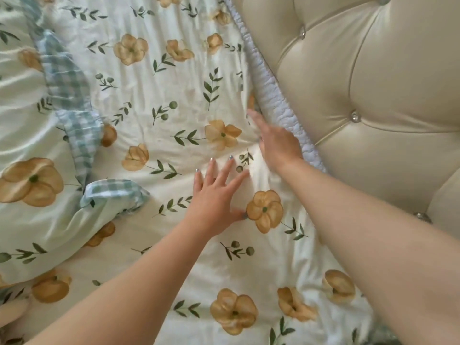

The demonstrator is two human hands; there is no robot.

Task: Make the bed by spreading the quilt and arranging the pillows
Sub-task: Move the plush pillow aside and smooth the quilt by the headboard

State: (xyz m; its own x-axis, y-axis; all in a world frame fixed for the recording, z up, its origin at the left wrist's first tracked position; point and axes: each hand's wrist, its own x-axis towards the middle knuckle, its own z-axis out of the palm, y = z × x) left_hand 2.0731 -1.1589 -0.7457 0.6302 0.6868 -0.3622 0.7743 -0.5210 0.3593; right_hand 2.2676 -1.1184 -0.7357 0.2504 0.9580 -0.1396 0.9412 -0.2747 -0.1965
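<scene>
You've got both hands flat on the floral sheet (159, 78) right by the headboard (373, 83), so you look to be at the smoothing stage. Your left hand (216, 197) is spread wide, fingers fanned, palm down on the fabric, gripping nothing. Your right hand (276, 143) sits closer to the headboard, also open and flat, fingertips reaching along the quilted blue-grey mattress edge (271, 90) that runs against the headboard (it's blurry, so I can't tell whether it's tucking or just sweeping).

Progress-wise, I'd say you're early. The sheet near the headboard lies fairly flat with only light creases. The quilt (32, 150) is bunched in a heap well away from the headboard, on the far side of your left hand, with its green-checked underside (72, 95) folded over and showing. It hasn't been spread at all.

I can't make out any pillow for sure (there's a pale shape at the frame's lower corner farthest from the headboard, but it's too cut off to call). So spreading the quilt and arranging the pillows are both still left.
</scene>
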